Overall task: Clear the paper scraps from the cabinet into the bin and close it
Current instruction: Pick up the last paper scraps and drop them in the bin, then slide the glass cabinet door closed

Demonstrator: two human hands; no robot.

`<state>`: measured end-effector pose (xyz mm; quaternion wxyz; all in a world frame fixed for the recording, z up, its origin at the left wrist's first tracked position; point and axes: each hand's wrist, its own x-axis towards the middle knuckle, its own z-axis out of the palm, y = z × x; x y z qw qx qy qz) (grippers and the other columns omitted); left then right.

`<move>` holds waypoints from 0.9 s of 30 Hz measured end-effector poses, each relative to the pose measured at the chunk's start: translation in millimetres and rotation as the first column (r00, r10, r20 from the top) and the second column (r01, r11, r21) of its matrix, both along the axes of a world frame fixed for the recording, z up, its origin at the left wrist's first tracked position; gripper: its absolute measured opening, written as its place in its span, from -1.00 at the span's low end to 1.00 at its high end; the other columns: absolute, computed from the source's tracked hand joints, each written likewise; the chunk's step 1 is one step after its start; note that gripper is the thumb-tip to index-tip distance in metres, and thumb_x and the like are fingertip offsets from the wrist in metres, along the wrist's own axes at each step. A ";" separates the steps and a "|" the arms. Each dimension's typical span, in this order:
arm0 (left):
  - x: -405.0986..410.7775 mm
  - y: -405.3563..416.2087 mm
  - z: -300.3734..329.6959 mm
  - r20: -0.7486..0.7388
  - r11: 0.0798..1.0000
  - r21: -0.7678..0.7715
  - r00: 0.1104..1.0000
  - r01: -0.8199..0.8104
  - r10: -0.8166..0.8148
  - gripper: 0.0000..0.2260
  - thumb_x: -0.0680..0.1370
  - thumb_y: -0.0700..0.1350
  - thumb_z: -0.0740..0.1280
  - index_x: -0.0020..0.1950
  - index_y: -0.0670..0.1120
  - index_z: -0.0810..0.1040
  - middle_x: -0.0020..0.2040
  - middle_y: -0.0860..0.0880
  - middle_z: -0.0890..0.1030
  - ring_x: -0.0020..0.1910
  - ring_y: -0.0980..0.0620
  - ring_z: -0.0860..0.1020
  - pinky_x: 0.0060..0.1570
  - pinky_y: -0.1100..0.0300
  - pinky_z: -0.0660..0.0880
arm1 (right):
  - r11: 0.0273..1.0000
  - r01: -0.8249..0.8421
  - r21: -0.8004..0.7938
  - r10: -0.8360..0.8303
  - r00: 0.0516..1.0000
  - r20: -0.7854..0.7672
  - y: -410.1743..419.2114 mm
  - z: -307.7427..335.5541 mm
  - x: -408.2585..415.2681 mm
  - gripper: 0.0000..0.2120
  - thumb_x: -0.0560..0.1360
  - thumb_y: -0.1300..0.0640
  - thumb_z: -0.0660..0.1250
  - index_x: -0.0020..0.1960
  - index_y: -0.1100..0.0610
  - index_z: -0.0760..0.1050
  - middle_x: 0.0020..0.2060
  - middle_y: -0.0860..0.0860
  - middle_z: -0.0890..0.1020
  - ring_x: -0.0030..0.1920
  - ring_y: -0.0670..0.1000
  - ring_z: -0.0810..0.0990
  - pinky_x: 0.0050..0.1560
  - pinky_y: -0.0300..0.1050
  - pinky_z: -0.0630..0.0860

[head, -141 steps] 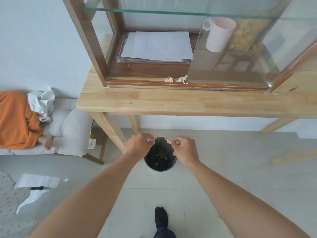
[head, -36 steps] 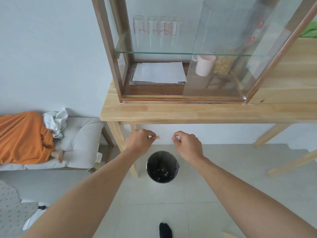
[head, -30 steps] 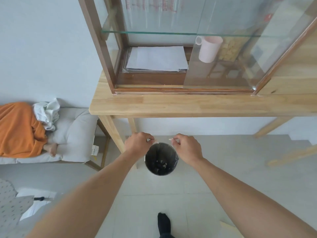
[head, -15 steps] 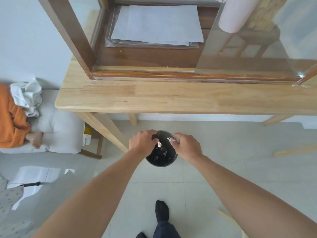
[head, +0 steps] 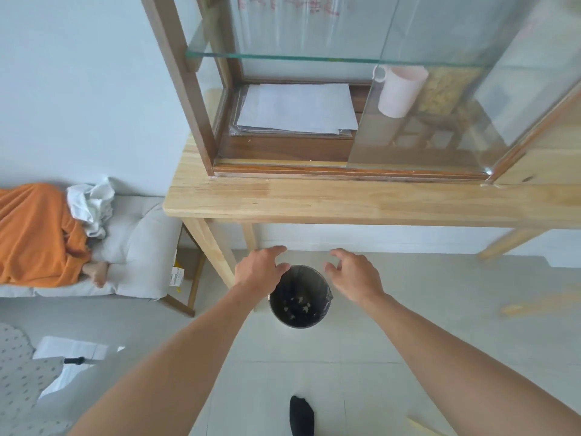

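A round black bin (head: pixel 299 320) stands on the floor under the table edge, with several small paper scraps (head: pixel 297 305) lying inside. My left hand (head: pixel 261 269) hovers over the bin's left rim, fingers apart and empty. My right hand (head: pixel 353 273) hovers over its right rim, also spread and empty. Above, the wooden cabinet (head: pixel 185 89) with glass sides sits on the wooden table (head: pixel 314 199). Its left half is uncovered and the sliding glass door (head: pixel 440 130) covers the right half. No scraps show on the cabinet floor.
Inside the cabinet lie a stack of white sheets (head: pixel 297 110) and, behind the glass, a pink mug (head: pixel 399 89). A person under an orange blanket (head: pixel 37 234) lies on a cushioned bench at the left. My dark-socked foot (head: pixel 301 416) is on the tiled floor.
Both hands held a scrap pinched over the bin half a second ago; now the fingers are spread and empty. The camera has tilted back up, showing more of the cabinet.
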<state>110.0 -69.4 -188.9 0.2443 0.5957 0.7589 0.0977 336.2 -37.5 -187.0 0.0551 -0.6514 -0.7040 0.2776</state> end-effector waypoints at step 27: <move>-80.6 -0.6 251.9 0.022 0.850 0.507 0.988 -0.143 0.153 -0.16 0.58 0.09 0.43 0.66 0.02 -0.07 0.42 -0.12 0.40 0.23 -0.24 0.53 0.07 -0.14 0.52 | 0.742 -0.075 0.666 0.042 0.997 0.066 31.0 259.4 14.3 -0.48 0.64 0.11 0.35 0.58 0.15 0.41 0.36 0.12 0.57 0.38 0.27 0.52 0.19 0.22 0.60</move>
